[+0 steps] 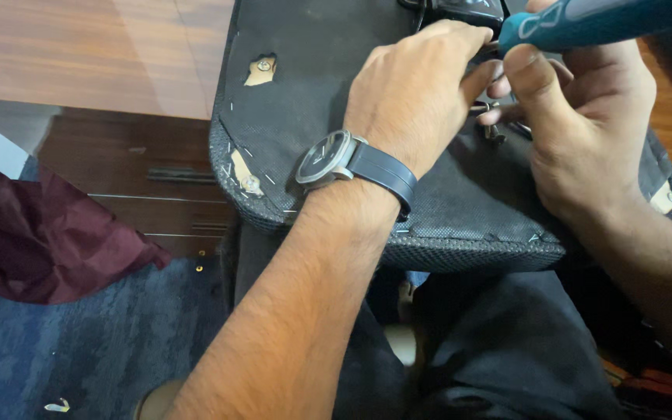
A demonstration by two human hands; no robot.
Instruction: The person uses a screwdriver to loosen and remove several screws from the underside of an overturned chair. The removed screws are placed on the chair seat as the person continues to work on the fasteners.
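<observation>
Head view: upturned black fabric-covered seat base [328,70] fills upper centre, resting on brown wooden desk [95,54] and lap. Left hand [414,93], grey wristwatch [328,158] on wrist, lies palm-down on base, fingers curled near small metal hardware [493,134] at upper right. Right hand [585,132] closed around teal-handled screwdriver [600,19], top right. Maroon cloth [48,233] at left edge.

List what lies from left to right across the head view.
Maroon cloth → wooden desk → black upturned seat pad → wristwatch → left hand → right hand, which grips a blue-handled tool.
</observation>
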